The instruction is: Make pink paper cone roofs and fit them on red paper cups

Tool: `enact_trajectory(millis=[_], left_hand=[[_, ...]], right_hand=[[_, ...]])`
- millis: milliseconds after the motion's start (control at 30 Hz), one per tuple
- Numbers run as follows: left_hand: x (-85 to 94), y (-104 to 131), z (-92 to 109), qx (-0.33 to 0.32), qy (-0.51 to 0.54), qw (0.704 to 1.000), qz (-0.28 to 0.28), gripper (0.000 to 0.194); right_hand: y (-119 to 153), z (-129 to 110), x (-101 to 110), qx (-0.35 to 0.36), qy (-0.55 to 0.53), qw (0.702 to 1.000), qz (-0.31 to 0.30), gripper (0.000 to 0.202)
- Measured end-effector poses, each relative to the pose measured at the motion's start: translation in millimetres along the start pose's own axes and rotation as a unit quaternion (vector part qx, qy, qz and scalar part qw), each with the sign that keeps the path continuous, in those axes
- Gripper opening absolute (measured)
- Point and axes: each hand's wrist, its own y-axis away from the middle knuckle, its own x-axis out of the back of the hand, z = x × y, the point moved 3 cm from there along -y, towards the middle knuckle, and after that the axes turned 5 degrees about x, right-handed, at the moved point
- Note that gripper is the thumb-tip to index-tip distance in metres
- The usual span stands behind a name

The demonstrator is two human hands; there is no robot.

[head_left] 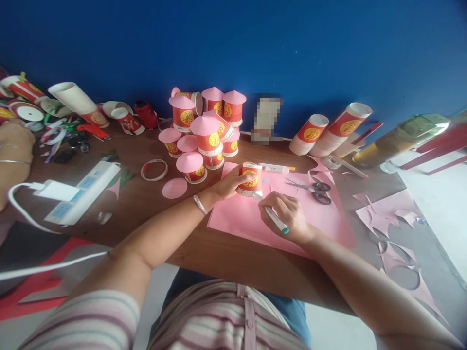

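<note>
My left hand (233, 183) is wrapped round a red paper cup (251, 179) with a yellow round print, held over a pink paper sheet (233, 218). In my right hand (286, 214) is a white marker (276, 219) with a green end, its tip at the lower edge of the cup. Behind the cup lies an orange-tipped white marker (275, 168). Black-handled scissors (320, 192) rest on the sheet to the right. Left of my left hand stand several red cups with pink cone tops (206, 131), beside a flat pink paper disc (174, 188).
A power strip (83, 192) with a plugged-in charger and a tape roll (154, 170) lie to the left. Cup stacks (339, 129), a gold bottle (397, 138) and pink paper scraps (401, 272) occupy the right. Another person's arm (16, 155) shows at the far left.
</note>
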Motion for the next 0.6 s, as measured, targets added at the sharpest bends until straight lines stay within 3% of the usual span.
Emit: enact_trajectory(millis=[367,600], left_hand=[[1.8,-1.3,-2.8,0.016,0.01,1.0,0.011,0.047],[3.2,-2.2,-3.6,0.009,0.0,1.0,0.012,0.045]], right_hand=[[0.2,-2.5,-1.1,-0.006,-0.014,1.0,-0.012,0.018],[-1.8,-3.9,0.4,-0.047,-0.039,0.998,-0.026,0.017]])
